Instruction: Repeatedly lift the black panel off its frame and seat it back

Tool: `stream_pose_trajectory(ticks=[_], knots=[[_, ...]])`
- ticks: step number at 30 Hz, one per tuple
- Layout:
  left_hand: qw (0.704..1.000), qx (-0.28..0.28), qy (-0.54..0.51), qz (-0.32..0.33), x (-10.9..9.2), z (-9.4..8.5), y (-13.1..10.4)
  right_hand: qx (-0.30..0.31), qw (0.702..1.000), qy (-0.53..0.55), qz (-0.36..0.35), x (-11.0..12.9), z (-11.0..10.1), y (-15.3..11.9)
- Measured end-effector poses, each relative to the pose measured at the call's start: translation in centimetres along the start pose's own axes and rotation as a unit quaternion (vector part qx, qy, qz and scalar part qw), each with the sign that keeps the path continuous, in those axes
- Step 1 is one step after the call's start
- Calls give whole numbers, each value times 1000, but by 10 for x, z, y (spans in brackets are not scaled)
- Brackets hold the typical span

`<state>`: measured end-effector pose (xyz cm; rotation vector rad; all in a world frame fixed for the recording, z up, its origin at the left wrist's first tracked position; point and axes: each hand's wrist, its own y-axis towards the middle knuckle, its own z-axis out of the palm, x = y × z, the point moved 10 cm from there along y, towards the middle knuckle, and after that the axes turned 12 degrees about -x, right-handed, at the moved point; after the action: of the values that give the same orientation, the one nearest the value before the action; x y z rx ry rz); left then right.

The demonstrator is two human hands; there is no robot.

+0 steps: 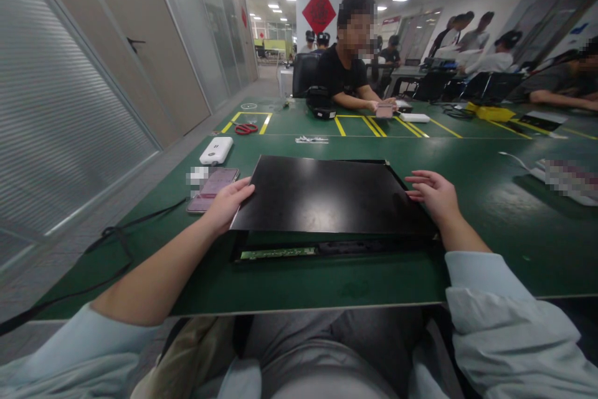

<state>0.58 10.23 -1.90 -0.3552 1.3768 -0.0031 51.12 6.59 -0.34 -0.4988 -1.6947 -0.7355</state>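
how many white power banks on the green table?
2. One white power bank lies left of the black panel, beyond the left hand. Another lies on the far side, near the seated person; others may be hidden.

Bare green table [490, 225] lies open to the right of the black panel [327, 197]. On its left, a phone [212, 190] and white power bank [216, 150] crowd the way; beyond it lie scissors [245, 129].

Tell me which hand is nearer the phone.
Left. The left hand rests on the panel's left edge, right beside the phone; the right hand is across the panel.
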Motion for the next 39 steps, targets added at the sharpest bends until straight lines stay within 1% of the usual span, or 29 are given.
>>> stream_pose_trajectory(ticks=[4,12,19,26,31,36,39], knots=[[1000,8,-6,-2,2,1,2,1,1000,-3,-1,-2,0,1],[999,41,-1,9,4,3,4,11,1000,-3,-13,-4,0,4],[999,37,4,21,6,-1,12,12,1000,-1,-3,-8,1,5],[999,30,10,22,2,1,7,12,1000,-9,-19,-7,1,6],[999,30,6,9,3,3,4,9,999,-15,-27,-9,0,7],[1000,10,9,24,2,1,4,10,999,-25,-33,-8,0,7],[999,10,12,32,1,1,3,11,999,-18,-25,-8,0,6]])
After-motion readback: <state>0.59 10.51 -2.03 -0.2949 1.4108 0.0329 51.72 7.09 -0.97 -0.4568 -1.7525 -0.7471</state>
